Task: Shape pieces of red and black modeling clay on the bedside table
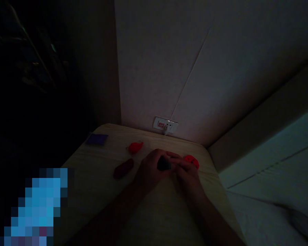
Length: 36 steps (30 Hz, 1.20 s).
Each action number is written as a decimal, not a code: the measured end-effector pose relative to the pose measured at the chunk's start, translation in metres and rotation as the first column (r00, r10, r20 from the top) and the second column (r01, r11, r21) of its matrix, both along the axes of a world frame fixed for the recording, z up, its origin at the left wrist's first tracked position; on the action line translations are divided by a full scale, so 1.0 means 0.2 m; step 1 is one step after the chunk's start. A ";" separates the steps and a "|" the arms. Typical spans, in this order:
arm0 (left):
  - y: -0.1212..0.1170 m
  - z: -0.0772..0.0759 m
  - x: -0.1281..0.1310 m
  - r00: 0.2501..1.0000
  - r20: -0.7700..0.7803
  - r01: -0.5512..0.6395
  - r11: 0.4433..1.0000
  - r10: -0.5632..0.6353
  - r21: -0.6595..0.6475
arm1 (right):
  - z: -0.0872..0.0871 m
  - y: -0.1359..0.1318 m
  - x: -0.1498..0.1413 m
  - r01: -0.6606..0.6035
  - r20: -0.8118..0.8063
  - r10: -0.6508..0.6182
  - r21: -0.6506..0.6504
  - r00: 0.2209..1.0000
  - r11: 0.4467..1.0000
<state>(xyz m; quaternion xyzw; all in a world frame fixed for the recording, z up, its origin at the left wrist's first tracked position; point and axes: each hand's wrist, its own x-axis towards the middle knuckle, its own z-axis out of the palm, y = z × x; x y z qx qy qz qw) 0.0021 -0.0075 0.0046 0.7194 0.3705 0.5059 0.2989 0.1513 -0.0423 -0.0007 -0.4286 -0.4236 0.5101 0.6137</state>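
Over the middle of the wooden tabletop, my left hand (152, 168) is curled around a soft-looking black lump (163, 163). The fingers of my right hand (188, 175) come in from the right and press together at the lump's edge; the dim light hides the exact grip. Just beyond my right fingers lies a round red piece with dark spots (192, 161). To the left of my left hand are a bright red lump in what may be a clear wrapper (135, 147) and a dark red oblong piece (123, 168).
A purple flat packet (97, 139) lies near the table's far left corner. The wooden table (154, 218) meets a wall with a socket (157, 124) holding a plug. A pale ledge (269, 136) runs along the right. A pixelated blue patch covers the lower left.
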 end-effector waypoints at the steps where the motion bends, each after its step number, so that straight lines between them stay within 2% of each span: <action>1: 0.00 0.00 0.00 1.000 -0.004 0.008 1.000 -0.008 0.007 | 0.01 0.00 0.00 -0.006 0.024 0.006 0.002 1.000 1.000; 11: 0.01 -0.05 0.01 0.984 -0.005 0.176 0.980 -0.178 -0.097 | -0.01 -0.02 -0.01 -0.104 0.040 0.102 0.039 0.994 0.994; 17: 0.01 -0.04 0.03 0.970 0.099 0.241 0.942 -0.223 -0.233 | 0.01 -0.02 0.02 -0.113 0.174 0.087 0.145 0.981 0.983; 19: 0.01 -0.04 0.03 0.948 0.180 0.307 0.899 -0.261 -0.314 | 0.04 -0.03 0.03 -0.108 0.262 0.057 0.185 0.963 0.977; 23: 0.01 -0.04 0.03 0.880 0.339 0.469 0.724 -0.333 -0.507 | 0.08 -0.03 0.06 -0.099 0.417 -0.012 0.242 0.909 0.965; 24: 0.01 -0.04 0.03 0.875 0.350 0.480 0.703 -0.335 -0.526 | 0.08 -0.03 0.07 -0.092 0.439 -0.029 0.251 0.898 0.964; 26: 0.02 -0.05 0.03 0.878 0.352 0.471 0.716 -0.324 -0.516 | 0.07 -0.02 0.08 -0.074 0.459 -0.055 0.260 0.887 0.963; 30: 0.04 -0.05 0.03 0.906 0.316 0.405 0.800 -0.283 -0.443 | 0.01 0.02 0.12 -0.012 0.351 -0.066 0.216 0.934 0.976; 33: 0.05 -0.04 0.02 0.950 0.138 0.308 0.914 -0.280 -0.263 | -0.02 0.04 0.12 0.027 0.216 -0.060 0.154 0.975 0.988; 35: 0.05 -0.03 0.01 0.958 0.037 0.287 0.945 -0.285 -0.158 | -0.02 0.04 0.11 0.031 0.167 -0.052 0.125 0.985 0.992; 36: 0.05 -0.02 0.01 0.956 0.019 0.292 0.944 -0.293 -0.150 | -0.02 0.04 0.11 0.031 0.164 -0.050 0.120 0.985 0.992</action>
